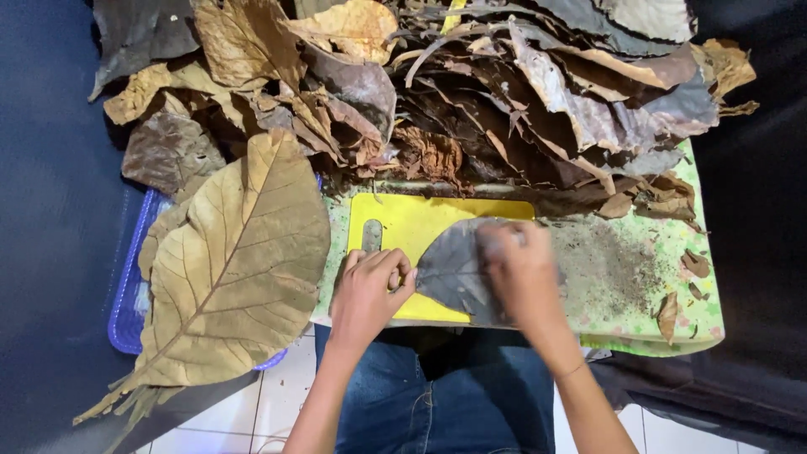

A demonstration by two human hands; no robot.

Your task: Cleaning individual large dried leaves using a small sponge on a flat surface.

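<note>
A big tan leaf (239, 261) lies far left. The left hand (368, 290), fingers curled, pinches the edge of a grey, dull, rounded leaf (450, 271) lying on the yellow cutting board (412, 223); the right hand (523, 271), blurred, presses flat on it.

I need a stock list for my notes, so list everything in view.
grey leaf: one, grey, flat on the yellow board, under both hands
yellow board: one, yellow, on the table's near edge
large tan leaves: a stack, tan, left, over the blue basket
blue basket: one, blue, far left, mostly covered
leaf pile: many, brown and grey, across the back
table cover: one, pale green, patterned, strewn with crumbs
jeans: blue, below the table
left hand: fingers curled at the leaf's left tip
right hand: blurred, pressed on the leaf
</note>
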